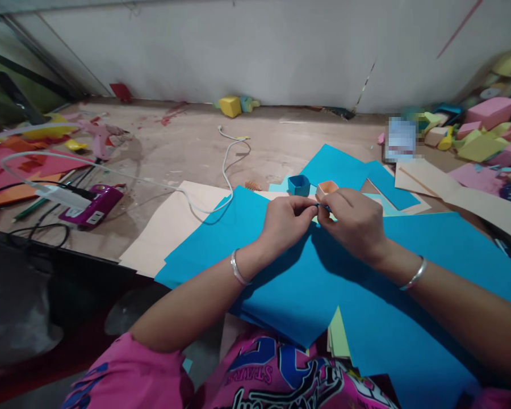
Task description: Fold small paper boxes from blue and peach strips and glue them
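Observation:
My left hand [287, 218] and my right hand [352, 221] meet over large blue paper sheets [272, 295]. Between the fingertips of both hands is a small dark blue paper piece [322, 207], pinched from each side and mostly covered by the fingers. Just beyond the hands stand a small blue paper box [298, 185], open at the top, and a small peach paper box [327, 189], partly behind my right hand. Pale yellow-green paper strips [338, 335] stick up at the near edge of the sheets.
Left are a purple power strip [96, 207] with a white plug, a pink glue gun [100, 139] and a white cable [225, 165]. Peach paper [166, 227] lies under the blue sheets. Folded paper shapes [489, 128] pile up at right. A yellow paper block [230, 106] sits by the wall.

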A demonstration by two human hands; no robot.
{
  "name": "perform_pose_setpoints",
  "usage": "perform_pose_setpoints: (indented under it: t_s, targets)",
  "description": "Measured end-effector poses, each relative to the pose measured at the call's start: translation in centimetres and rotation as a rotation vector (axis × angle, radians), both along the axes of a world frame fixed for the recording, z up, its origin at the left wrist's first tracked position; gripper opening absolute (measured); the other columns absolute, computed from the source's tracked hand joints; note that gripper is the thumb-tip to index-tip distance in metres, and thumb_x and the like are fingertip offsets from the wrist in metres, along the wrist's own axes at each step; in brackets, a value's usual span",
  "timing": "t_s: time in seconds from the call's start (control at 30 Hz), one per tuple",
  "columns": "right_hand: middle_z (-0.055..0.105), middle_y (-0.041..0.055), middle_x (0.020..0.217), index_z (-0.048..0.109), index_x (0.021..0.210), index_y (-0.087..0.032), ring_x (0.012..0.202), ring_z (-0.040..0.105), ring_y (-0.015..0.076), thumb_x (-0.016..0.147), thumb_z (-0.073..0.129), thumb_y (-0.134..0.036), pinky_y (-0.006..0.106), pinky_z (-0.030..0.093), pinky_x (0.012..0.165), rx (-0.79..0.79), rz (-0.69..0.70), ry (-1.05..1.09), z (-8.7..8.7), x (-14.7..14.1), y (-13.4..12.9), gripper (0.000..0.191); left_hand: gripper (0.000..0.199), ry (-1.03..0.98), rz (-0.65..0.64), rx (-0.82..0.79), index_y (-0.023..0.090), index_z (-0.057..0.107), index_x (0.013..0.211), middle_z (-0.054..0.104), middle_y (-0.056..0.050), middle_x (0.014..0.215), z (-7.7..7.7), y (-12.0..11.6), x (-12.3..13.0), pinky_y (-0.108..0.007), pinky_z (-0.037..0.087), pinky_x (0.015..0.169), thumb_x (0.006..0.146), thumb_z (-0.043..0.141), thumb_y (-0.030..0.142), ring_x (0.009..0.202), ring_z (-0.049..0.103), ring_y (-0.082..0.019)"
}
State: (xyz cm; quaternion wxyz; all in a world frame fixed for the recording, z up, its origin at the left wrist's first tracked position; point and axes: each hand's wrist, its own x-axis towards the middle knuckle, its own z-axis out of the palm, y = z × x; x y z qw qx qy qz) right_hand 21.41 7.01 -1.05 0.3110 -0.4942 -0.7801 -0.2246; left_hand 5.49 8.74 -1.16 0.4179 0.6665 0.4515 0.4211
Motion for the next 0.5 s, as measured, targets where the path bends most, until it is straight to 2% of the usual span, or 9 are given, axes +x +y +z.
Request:
perform_pose_setpoints:
  t_s: [0.17, 0.3, 0.5]
  targets:
    - [0.059, 0.0049, 0.063, 0.054, 0.064, -0.021, 0.063, 0.050, 0.0179, 0.093, 0.051, -0.018, 0.035, 0.031, 0.057, 0.104, 0.020, -0.068, -0.29, 0.06, 0.04, 0.030, 0.017, -0.062, -0.019, -0.049, 0.023, 0.081, 0.085, 0.079, -0.006, 0.089, -0.18, -0.04, 0.03, -0.034, 0.055, 0.072, 0.081, 0.064, 0.020, 0.080, 0.069, -0.021]
    - [0.059, 0.0067, 0.067, 0.059, 0.070, -0.020, 0.069, 0.052, 0.0204, 0.094, 0.049, -0.016, 0.035, 0.036, 0.061, 0.045, 0.072, -0.035, -0.19, -0.10, -0.11, 0.026, 0.014, -0.190, -0.013, -0.146, 0.021, 0.080, 0.085, 0.079, -0.006, 0.094, 0.22, -0.22, 0.05, -0.032, 0.055, 0.076, 0.080, 0.067, 0.018, 0.087, 0.069, -0.019]
    - [0.062, 0.0092, 0.073, 0.066, 0.091, -0.015, 0.071, 0.052, 0.0226, 0.095, 0.048, -0.013, 0.037, 0.038, 0.063, 0.097, 0.113, -0.197, 0.13, -0.08, -0.42, 0.019, 0.012, -0.320, -0.011, -0.239, 0.016, 0.079, 0.083, 0.075, -0.004, 0.078, 0.55, -0.19, 0.04, -0.029, 0.056, 0.073, 0.080, 0.068, 0.020, 0.072, 0.065, -0.014]
